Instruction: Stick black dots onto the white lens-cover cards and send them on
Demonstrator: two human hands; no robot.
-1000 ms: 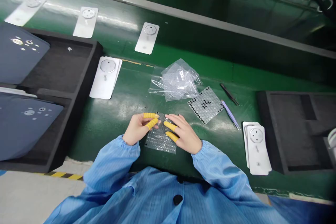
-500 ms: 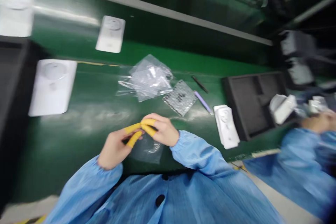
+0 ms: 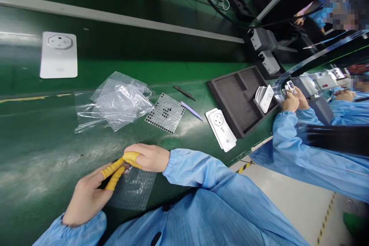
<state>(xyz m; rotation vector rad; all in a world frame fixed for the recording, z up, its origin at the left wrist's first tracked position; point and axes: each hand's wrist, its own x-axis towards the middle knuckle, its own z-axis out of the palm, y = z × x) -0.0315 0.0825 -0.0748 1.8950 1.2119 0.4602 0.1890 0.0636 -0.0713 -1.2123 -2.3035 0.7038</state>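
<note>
My left hand [image 3: 95, 188] and my right hand [image 3: 144, 157] meet tip to tip low on the green bench, with yellow finger cots on their fingers. Both are closed in a pinch; whatever lies between the fingertips is hidden. Under and beside them is a clear sheet [image 3: 137, 190] with a bubble-like pattern; I cannot tell whether the fingers grip its upper edge. Beyond my right hand lies a clear textured sheet with black dots [image 3: 166, 113]. Near that sheet are purple tweezers [image 3: 192, 111] and black tweezers [image 3: 185, 93]. A pile of clear plastic bags [image 3: 118, 102] lies to the left.
White socket panels [image 3: 221, 130] are stacked at the right, beside a black divided tray [image 3: 227, 123] holding more panels [image 3: 264, 99]. Another white panel [image 3: 58, 57] lies at the back left. A co-worker's hands [image 3: 294, 100] hold a small part at the far right.
The view has swung to the right, so the bench things sit further left and more of the co-worker shows. My hands stay pinched together, with more of the clear sheet visible beneath.
</note>
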